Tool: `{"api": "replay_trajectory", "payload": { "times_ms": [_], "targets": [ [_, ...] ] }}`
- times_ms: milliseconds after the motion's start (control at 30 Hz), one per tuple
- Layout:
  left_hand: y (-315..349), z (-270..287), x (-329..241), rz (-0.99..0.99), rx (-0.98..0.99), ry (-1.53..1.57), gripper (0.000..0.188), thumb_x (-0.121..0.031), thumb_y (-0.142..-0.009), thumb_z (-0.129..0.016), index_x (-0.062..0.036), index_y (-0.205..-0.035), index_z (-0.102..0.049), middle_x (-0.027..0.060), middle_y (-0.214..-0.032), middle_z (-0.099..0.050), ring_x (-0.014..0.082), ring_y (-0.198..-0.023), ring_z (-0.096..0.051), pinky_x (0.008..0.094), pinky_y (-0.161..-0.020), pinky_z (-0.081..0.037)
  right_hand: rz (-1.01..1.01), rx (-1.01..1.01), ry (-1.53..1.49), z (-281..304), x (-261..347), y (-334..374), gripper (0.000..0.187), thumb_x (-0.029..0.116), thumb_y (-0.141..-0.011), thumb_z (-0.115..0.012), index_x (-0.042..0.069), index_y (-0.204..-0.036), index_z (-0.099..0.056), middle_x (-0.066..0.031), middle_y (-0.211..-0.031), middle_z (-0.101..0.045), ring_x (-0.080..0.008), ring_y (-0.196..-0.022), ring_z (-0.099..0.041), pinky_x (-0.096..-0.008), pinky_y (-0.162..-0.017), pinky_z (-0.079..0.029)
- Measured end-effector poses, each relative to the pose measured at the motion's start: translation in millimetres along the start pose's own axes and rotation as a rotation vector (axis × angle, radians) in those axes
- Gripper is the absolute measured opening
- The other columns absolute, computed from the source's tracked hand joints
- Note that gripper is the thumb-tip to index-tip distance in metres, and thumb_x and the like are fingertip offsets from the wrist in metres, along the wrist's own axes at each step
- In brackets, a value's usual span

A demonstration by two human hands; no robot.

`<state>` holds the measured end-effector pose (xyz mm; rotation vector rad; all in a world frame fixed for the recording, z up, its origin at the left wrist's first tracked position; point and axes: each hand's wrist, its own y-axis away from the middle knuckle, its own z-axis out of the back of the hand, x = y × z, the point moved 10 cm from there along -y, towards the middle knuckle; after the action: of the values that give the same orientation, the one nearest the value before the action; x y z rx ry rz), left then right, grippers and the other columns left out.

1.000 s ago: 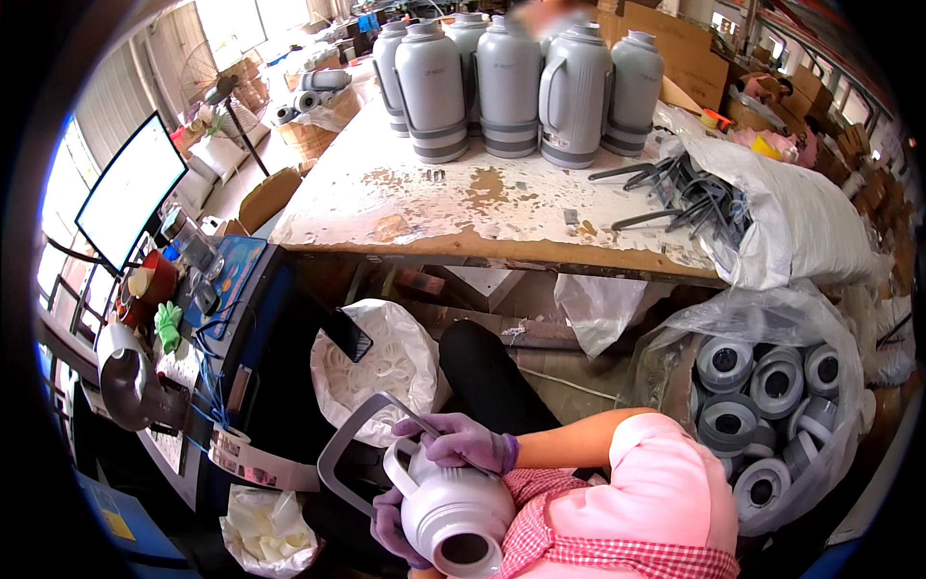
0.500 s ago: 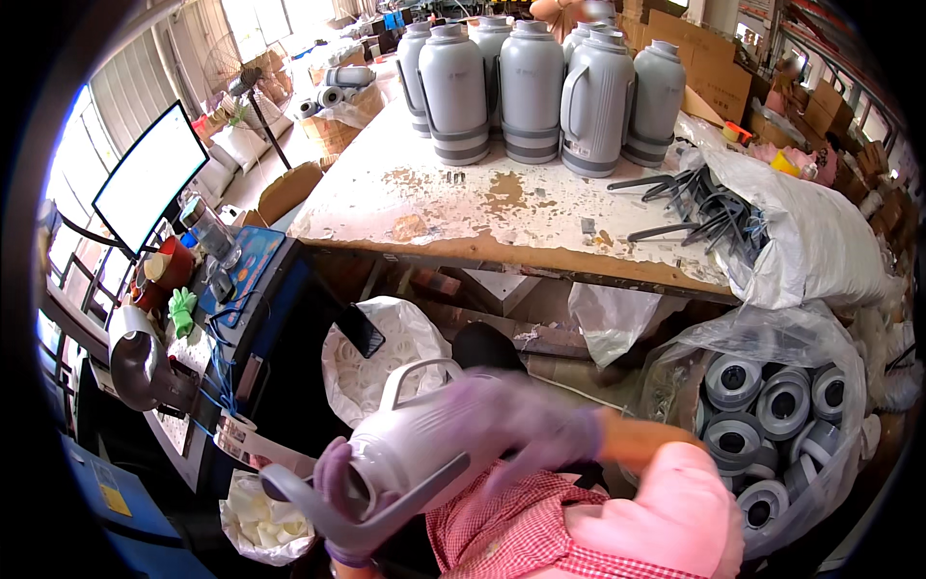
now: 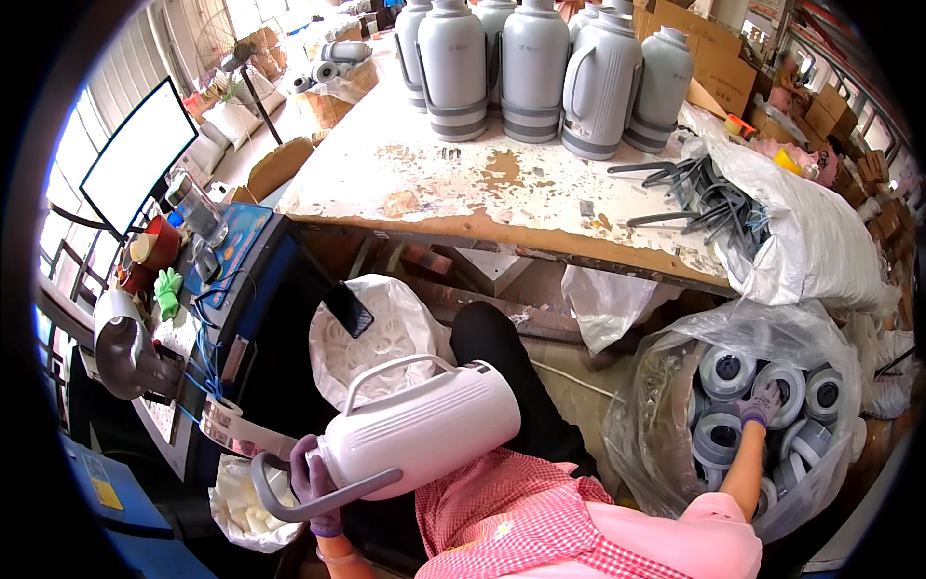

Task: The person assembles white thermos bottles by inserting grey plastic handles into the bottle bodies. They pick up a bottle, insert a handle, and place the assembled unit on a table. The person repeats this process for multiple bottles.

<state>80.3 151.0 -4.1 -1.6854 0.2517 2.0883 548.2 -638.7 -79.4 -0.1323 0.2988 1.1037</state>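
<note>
A pale grey thermos jug (image 3: 424,425) lies tilted across my lap, its side handle facing up and its dark grey carrying handle (image 3: 333,497) swung out beyond the neck end. My left hand (image 3: 313,482), in a purple glove, is wrapped round that neck end. Far to the right, my gloved right hand (image 3: 762,405) reaches into a clear plastic bag (image 3: 641,405). Its fingers stretch over a round grey thermos part (image 3: 783,388) with a dark centre. Whether they grip the part is hard to make out. Several similar round parts lie around it.
Several grey jugs (image 3: 535,72) stand on the worn white table (image 3: 434,198). Dark grey handles (image 3: 714,207) spill from a white sack (image 3: 820,222). A phone (image 3: 347,309) rests on a bag of white rings (image 3: 386,333). A monitor (image 3: 140,154) stands left.
My right hand has left the jug and moved right into the clear bag of round parts. The jug stays held at its neck by my left hand.
</note>
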Motion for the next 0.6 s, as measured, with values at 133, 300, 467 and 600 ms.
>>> {"api": "replay_trajectory", "payload": {
  "times_ms": [133, 300, 467, 600],
  "targets": [
    [-8, 24, 6, -0.092, -0.068, 0.091, 0.048, -0.035, -0.102, -0.043, 0.0065, -0.122, -0.055, 0.0154, -0.120, -0.057, 0.0263, -0.111, -0.054, 0.0364, -0.100, -0.041, -0.018, 0.015, -0.209, 2, 4, -1, 0.106, 0.042, -0.063, -0.083, 0.010, -0.151, -0.032, -0.0182, -0.157, -0.029, -0.0314, -0.147, -0.027, -0.0407, -0.120, -0.027],
    [-24, 28, -13, -0.245, -0.112, -0.061, 0.049, -0.034, -0.104, -0.036, 0.0085, -0.120, -0.055, 0.0173, -0.122, -0.058, 0.0283, -0.113, -0.054, 0.0390, -0.103, -0.040, -0.140, -0.129, -0.547, -47, -3, -13, 0.117, 0.030, -0.063, -0.086, 0.004, -0.155, -0.018, -0.0224, -0.160, -0.020, -0.0346, -0.148, -0.023, -0.0386, -0.120, -0.027],
    [-26, 35, -13, -0.489, -0.145, -0.239, 0.039, -0.025, -0.103, -0.045, 0.0078, -0.122, -0.054, 0.0223, -0.128, -0.058, 0.0326, -0.113, -0.059, 0.0439, -0.097, -0.046, -0.466, -0.370, -1.138, -94, -51, -58, 0.079, 0.051, -0.080, -0.072, -0.002, -0.136, -0.054, -0.0258, -0.136, -0.056, -0.0381, -0.127, -0.054, -0.0413, -0.106, -0.040],
    [-23, 34, -4, -0.519, -0.206, -0.228, 0.044, -0.029, -0.101, -0.050, 0.0070, -0.126, -0.051, 0.0220, -0.127, -0.059, 0.0320, -0.112, -0.059, 0.0430, -0.098, -0.047, -0.607, -0.593, -1.178, -68, -123, -78, 0.063, 0.052, -0.086, -0.065, 0.000, -0.122, -0.066, -0.0244, -0.119, -0.067, -0.0363, -0.104, -0.067, -0.0428, -0.089, -0.051]
  ]
}}
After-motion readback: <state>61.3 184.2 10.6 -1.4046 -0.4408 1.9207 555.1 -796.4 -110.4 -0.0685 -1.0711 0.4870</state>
